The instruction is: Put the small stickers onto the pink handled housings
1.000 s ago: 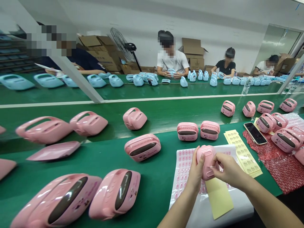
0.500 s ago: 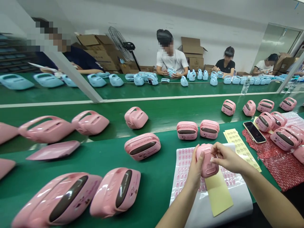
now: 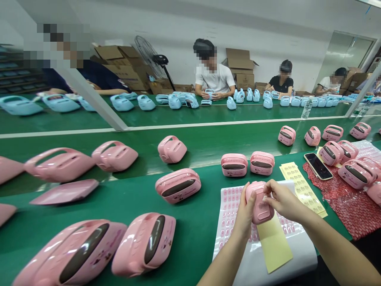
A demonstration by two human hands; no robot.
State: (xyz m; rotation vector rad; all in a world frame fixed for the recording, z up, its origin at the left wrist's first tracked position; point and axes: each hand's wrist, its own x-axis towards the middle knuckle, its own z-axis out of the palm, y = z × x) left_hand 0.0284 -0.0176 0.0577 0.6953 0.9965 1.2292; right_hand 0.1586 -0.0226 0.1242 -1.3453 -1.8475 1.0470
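My left hand (image 3: 244, 214) is wrapped round a pink plastic casing (image 3: 262, 215), its flat side with printed text turned up toward me. At the casing's right edge my right hand (image 3: 282, 201) pinches a small white piece (image 3: 264, 198), which looks close to the surface; whether it touches is unclear. Beneath both hands lies a white sheet with rows of pink stickers (image 3: 229, 214). A plain yellow paper (image 3: 275, 248) rests on that sheet, just below the casing. Two pink handled units (image 3: 234, 165) with dark windows stand beyond my hands.
More pink units (image 3: 178, 186) stand to the left. On the right are a yellow sticker sheet (image 3: 302, 186), a phone (image 3: 318, 166) and red bubble wrap (image 3: 345, 202). A water bottle (image 3: 306, 108) stands farther back. Across the bench, several people handle blue units (image 3: 174, 101).
My hands and the casing stay almost in place, with the right fingers still at its edge. Across the bench, the person in white has lowered a blue unit toward the table.
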